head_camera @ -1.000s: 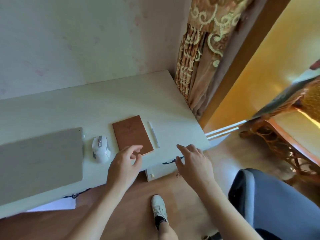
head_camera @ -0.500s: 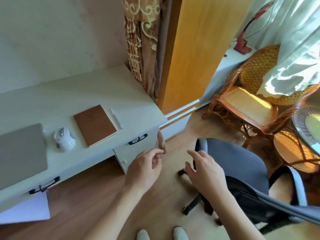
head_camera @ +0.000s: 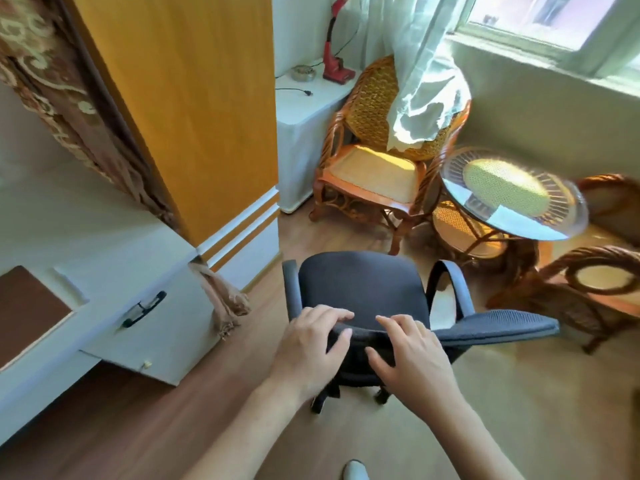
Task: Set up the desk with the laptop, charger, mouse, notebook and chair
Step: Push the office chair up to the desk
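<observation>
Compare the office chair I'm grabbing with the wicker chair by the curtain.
The office chair is dark grey fabric and mesh; the wicker chair is orange-brown cane. Both hands, left hand and right hand, rest on the office chair's backrest; the wicker chair stands untouched. Both have armrests.

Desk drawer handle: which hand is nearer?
Left. The left hand grips the office chair backrest on the side toward the black drawer handle; the right hand rests on the backrest farther from it.
</observation>
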